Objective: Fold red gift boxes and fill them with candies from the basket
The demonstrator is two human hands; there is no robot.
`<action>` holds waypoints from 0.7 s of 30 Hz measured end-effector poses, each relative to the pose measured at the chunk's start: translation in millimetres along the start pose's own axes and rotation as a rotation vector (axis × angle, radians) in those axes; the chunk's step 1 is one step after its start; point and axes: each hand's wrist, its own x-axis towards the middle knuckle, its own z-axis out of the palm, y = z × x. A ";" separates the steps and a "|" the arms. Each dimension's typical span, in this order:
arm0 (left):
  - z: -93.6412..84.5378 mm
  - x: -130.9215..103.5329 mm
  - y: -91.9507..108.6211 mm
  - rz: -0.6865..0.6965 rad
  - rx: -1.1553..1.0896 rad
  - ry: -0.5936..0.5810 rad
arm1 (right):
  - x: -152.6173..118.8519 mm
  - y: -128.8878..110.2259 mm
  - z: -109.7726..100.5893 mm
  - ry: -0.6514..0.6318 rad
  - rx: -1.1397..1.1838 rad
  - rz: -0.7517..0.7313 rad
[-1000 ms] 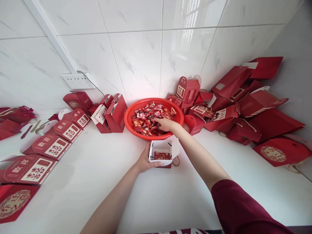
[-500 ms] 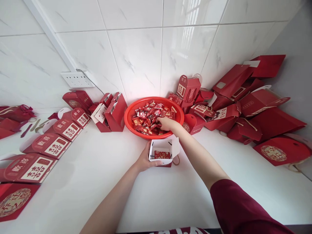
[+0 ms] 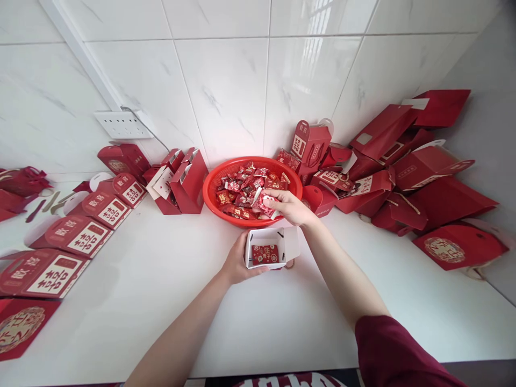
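Observation:
My left hand [image 3: 237,262] is closed round the left side of a small gift box [image 3: 266,235], red outside and white inside, its top open and tilted towards me. A red packet [image 3: 265,254] with pale lettering lies at the bottom of it. Just beyond, a round red plastic basket [image 3: 209,191] is heaped with wrapped sweets [image 3: 244,185]. Over the near right part of the basket, my right hand [image 3: 292,207] pinches a pink-and-red wrapped sweet [image 3: 269,201] between thumb and fingers.
Finished-looking red boxes [image 3: 86,236] stand in a slanted row on the left. Two red paper bags [image 3: 187,183] stand left of the basket. A pile of red boxes [image 3: 423,177] fills the right side. A power strip [image 3: 123,125] is fixed to the tiled wall.
My right hand has risen out of the heap and come slightly nearer to me, now with a wrapped sweet showing in its fingers. The left hand still holds the box.

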 end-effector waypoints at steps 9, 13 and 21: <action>3.5 5.0 7.8 0.001 0.000 -0.054 | -49.6 -39.1 0.2 0.153 -0.467 -0.080; 0.5 -0.1 4.2 0.098 0.186 0.010 | -64.9 -54.8 -1.4 0.145 -0.584 -0.149; -3.3 -3.9 -4.9 0.162 0.341 0.044 | -84.4 -68.8 3.9 0.188 -0.666 -0.188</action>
